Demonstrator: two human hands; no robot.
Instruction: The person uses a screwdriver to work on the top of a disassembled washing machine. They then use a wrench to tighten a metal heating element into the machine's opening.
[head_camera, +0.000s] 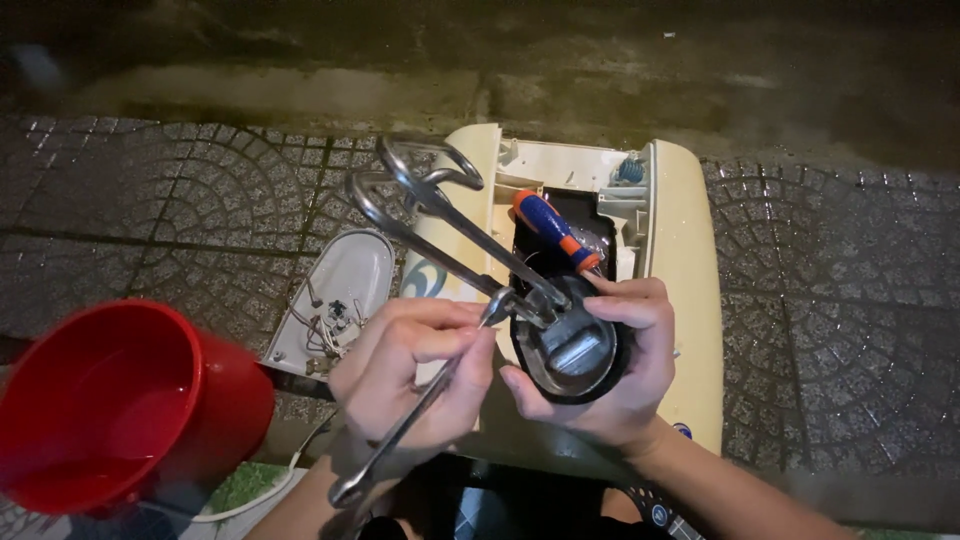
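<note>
My left hand (415, 372) grips a long metal wrench (420, 405), its head set against the centre of a round metal flange. My right hand (610, 370) cups that flange (572, 350), which has a black rubber ring around it. Curved metal heating tubes (425, 200) stick up and to the left from the flange. Both hands are over an opened cream-coloured appliance casing (680, 260) lying on the ground. An orange and blue screwdriver (555, 230) rests inside the casing's dark opening.
A red plastic bucket (110, 410) stands at the lower left. A detached white cover (345, 290) with wires and small parts lies left of the casing. Patterned grey paving (840, 300) surrounds everything, with dark wet ground beyond.
</note>
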